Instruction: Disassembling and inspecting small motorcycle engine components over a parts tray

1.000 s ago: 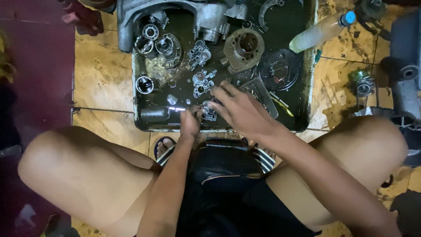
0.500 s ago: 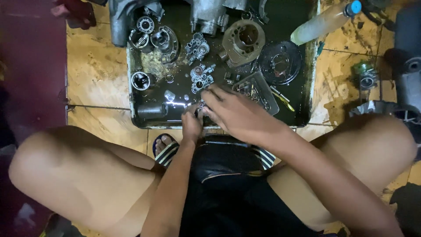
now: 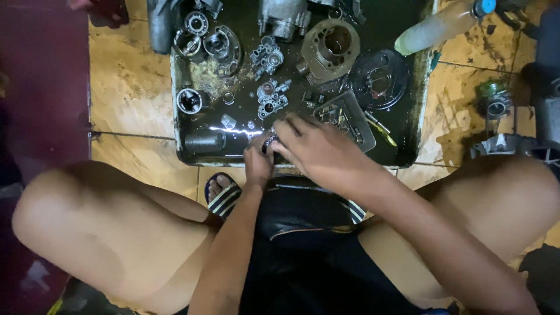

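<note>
I squat over a black oily tray point(image 3: 409, 153) full of engine parts. My left hand point(image 3: 257, 163) and my right hand point(image 3: 318, 153) meet at the tray's near edge. Together they pinch a small metal part point(image 3: 270, 142) between the fingertips. Most of that part is hidden by my fingers. Just beyond lie small carburettor-like pieces point(image 3: 271, 97), a brown cylinder barrel point(image 3: 330, 49) and a flat metal plate with small bits point(image 3: 344, 116).
A round black cover point(image 3: 378, 79) lies at the tray's right. Bearings and a housing point(image 3: 205, 38) sit at its far left, a small cup point(image 3: 189, 100) and a dark cylinder point(image 3: 204, 141) nearer. A plastic bottle point(image 3: 443, 26) leans over the right rim. More metal parts point(image 3: 496, 105) rest on the tiled floor.
The view has shifted so the tray sits higher and closer. Both hands stayed together at the tray's near edge, still working the small part.
</note>
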